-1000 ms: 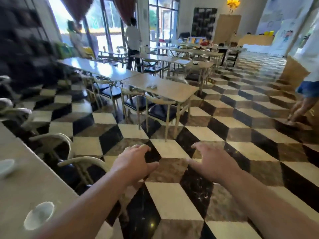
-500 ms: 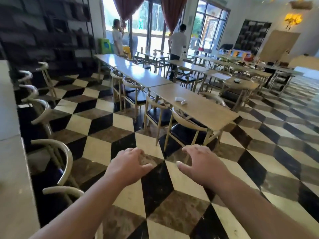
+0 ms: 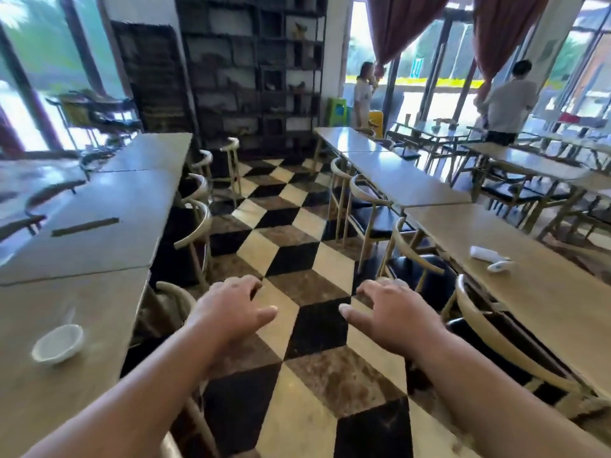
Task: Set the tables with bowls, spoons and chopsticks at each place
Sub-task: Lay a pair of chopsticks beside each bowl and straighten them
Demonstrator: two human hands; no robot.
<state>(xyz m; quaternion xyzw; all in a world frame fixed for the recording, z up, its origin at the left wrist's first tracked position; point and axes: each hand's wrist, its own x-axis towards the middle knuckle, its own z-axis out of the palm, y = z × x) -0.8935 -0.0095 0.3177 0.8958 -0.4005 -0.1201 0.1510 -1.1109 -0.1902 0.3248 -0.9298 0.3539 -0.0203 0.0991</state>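
Plainly, left grip (image 3: 228, 312) and right grip (image 3: 393, 312) hang empty, fingers loosely spread, above the chequered floor (image 3: 310, 246). A white bowl (image 3: 58, 342) sits on the near left bench (image 3: 82, 391); chopsticks (image 3: 85, 227) lie farther along that row.

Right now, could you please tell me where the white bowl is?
In the head view, the white bowl sits on the nearest table on the left of the aisle, left of the left hand and untouched by it.

Bright daylight floods through the windows (image 3: 429, 77), glaring on the tabletops (image 3: 390, 166); edges look blurred and wide-angle warped.
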